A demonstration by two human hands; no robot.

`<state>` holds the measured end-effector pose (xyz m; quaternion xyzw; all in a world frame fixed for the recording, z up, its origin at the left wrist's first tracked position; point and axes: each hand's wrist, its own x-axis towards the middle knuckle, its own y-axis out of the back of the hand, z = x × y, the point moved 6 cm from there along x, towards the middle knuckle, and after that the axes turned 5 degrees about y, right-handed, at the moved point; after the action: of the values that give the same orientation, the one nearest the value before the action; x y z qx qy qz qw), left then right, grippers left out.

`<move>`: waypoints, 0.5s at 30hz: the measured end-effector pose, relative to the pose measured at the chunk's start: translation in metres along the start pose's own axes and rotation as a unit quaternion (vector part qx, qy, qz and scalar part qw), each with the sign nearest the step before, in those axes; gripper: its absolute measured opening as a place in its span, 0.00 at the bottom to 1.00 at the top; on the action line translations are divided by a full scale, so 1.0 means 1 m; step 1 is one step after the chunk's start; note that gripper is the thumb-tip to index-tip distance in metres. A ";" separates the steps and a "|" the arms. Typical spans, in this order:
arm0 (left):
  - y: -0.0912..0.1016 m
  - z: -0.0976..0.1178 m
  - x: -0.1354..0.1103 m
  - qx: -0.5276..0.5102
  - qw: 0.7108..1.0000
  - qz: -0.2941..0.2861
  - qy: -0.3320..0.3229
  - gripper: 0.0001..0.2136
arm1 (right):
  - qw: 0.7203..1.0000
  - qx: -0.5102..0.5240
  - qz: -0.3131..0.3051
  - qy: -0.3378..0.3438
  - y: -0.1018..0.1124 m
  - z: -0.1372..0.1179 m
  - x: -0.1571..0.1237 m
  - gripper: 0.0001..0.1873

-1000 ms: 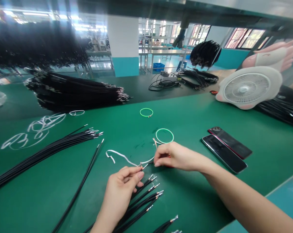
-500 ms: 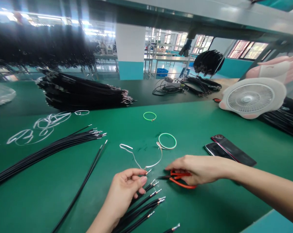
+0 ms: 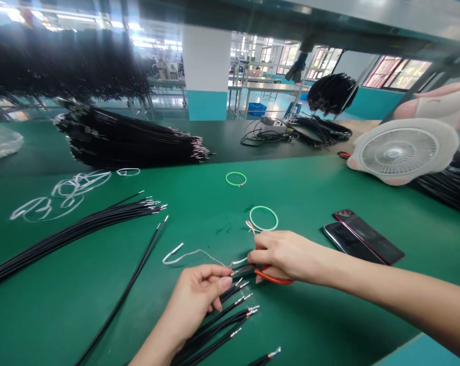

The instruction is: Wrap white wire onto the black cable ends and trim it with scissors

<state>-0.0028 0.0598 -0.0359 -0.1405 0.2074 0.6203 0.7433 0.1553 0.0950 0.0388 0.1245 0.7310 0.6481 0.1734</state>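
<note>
My left hand [image 3: 192,300] pinches the end of a thin white wire [image 3: 194,252], whose tip sticks out past my fingers. My right hand [image 3: 287,254] is shut around orange-handled pliers [image 3: 274,279]. Their dark jaws [image 3: 242,270] sit at the wire end beside my left fingertips. Below my left hand lies a bundle of black cables [image 3: 218,328] with metal-tipped ends. Another black bundle [image 3: 81,236] stretches across the green mat to the left. A green wire ring [image 3: 263,218] lies just above my right hand.
A smaller green ring [image 3: 236,178] and white wire scraps [image 3: 58,201] lie on the green mat. Two phones [image 3: 363,236] sit to the right. A white fan [image 3: 400,152] stands beyond them, and a large black cable stack [image 3: 131,142] lies at the back.
My right hand has let go of the white wire, picked up the orange-handled pliers, and brought them to the wire end. The white wire's free end has swung left.
</note>
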 end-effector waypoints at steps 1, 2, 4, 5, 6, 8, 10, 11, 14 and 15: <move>0.000 0.000 0.001 0.003 1.000 -0.004 0.001 0.15 | 1.000 -0.006 0.000 0.006 -0.001 0.000 0.000 0.08; 0.000 -0.001 0.001 0.005 1.000 -0.006 0.003 0.15 | 1.000 -0.008 0.002 0.010 -0.002 0.000 0.000 0.07; 0.001 -0.002 0.002 0.007 1.000 -0.009 0.004 0.15 | 1.000 -0.006 0.005 0.011 -0.002 0.001 0.000 0.06; 0.001 -0.002 0.002 0.008 1.000 -0.010 0.005 0.15 | 1.000 -0.003 0.007 0.011 -0.002 0.001 0.000 0.06; 0.001 -0.002 0.002 0.009 1.000 -0.010 0.006 0.16 | 1.000 -0.001 0.009 0.010 -0.002 0.001 0.000 0.05; 0.000 -0.003 0.002 0.012 1.000 -0.012 0.008 0.16 | 1.000 0.002 0.012 0.012 -0.001 0.001 -0.001 0.05; -0.001 -0.003 0.002 0.014 1.000 -0.011 0.009 0.16 | 1.000 -0.001 0.013 0.019 0.000 0.000 0.000 0.05; -0.002 -0.003 0.002 0.015 1.000 -0.010 0.009 0.16 | 1.000 -0.005 0.012 0.023 0.000 0.000 0.000 0.05; -0.002 -0.002 0.001 0.016 1.000 -0.009 0.012 0.16 | 0.999 -0.020 0.012 0.034 0.000 0.000 0.002 0.06; -0.002 -0.002 0.001 0.017 1.000 -0.009 0.012 0.16 | 0.999 -0.026 0.013 0.037 0.000 0.000 0.002 0.06</move>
<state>-0.0008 0.0590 -0.0378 -0.1377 0.2255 0.6085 0.7482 0.1537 0.0957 0.0384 0.1050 0.7184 0.6731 0.1411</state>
